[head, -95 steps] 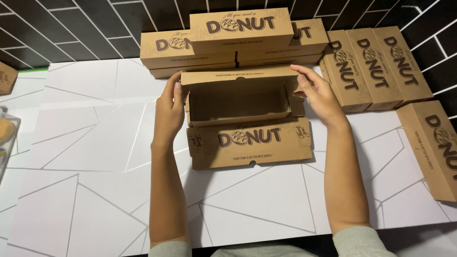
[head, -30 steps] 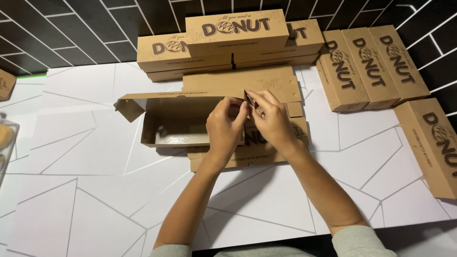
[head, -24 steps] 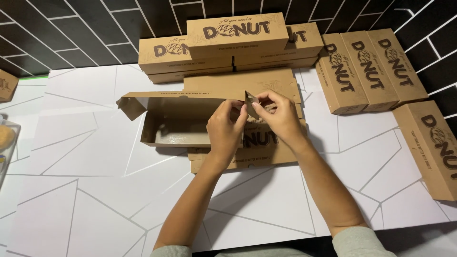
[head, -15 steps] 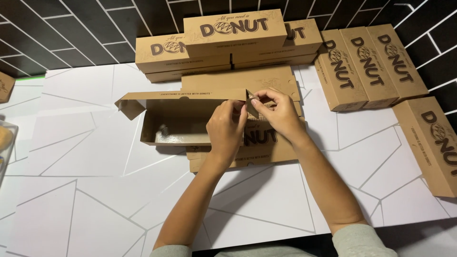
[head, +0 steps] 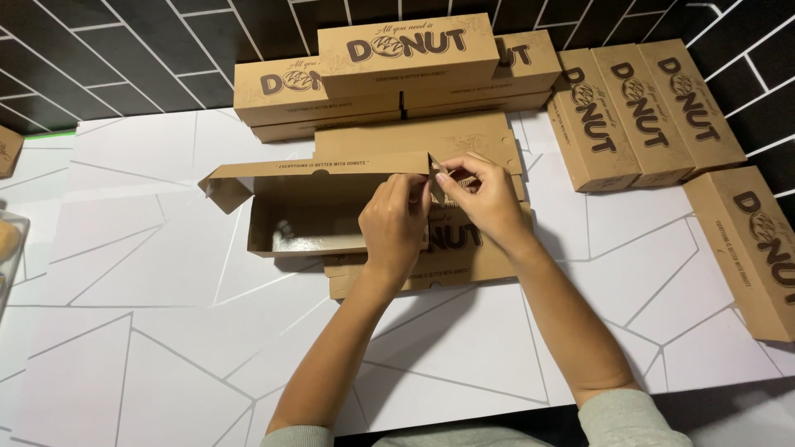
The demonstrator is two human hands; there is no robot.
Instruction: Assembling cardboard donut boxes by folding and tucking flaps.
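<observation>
A brown cardboard box [head: 306, 217] lies open on the white table, half folded, its long flap [head: 315, 170] raised at the back. My left hand [head: 396, 225] grips the box's right end wall, fingers curled on the cardboard. My right hand [head: 484, 199] pinches a small corner tab [head: 432, 165] at the right end of the long flap. Both hands meet at that corner. Under them lies the box's printed lid panel [head: 464, 257], flat on the table.
Closed brown boxes are stacked at the back [head: 406, 54], more stand side by side at the right [head: 642, 112], and one lies at the far right edge [head: 758, 248]. The table top [head: 149, 331] is white with thin lines. A clear container [head: 8, 248] shows at the left edge.
The box went from being held at both ends to lying sideways with both hands at its right corner. In the last second the hands shifted only slightly on the tab.
</observation>
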